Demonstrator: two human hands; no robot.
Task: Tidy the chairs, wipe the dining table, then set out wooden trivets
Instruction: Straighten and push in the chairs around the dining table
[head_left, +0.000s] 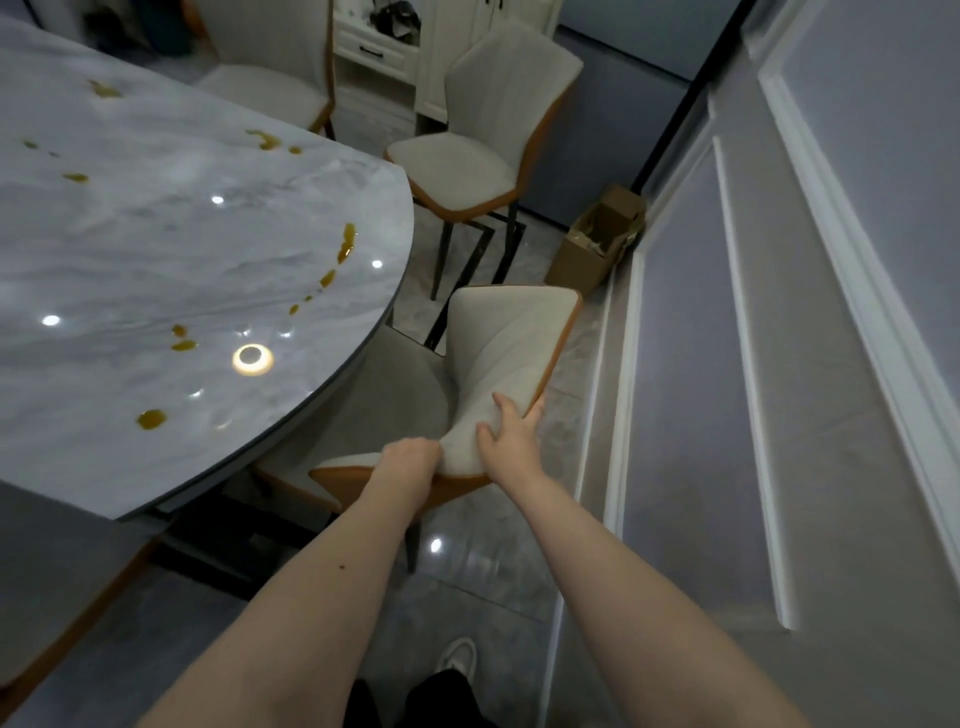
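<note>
Chair-tidying step: near chair (498, 364) by the table's (156, 249) right edge, left hand (410, 460) gripping its backrest, right hand (511, 434) clasping the rim. Next, probably: push under table.

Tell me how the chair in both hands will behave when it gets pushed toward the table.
The chair looks rigid, so a push through both hands on its backrest should move it whole. Its thin dark legs on the glossy floor suggest it slides easily, perhaps scraping. Pushed high on the back, it may tip forward slightly rather than glide.
</note>
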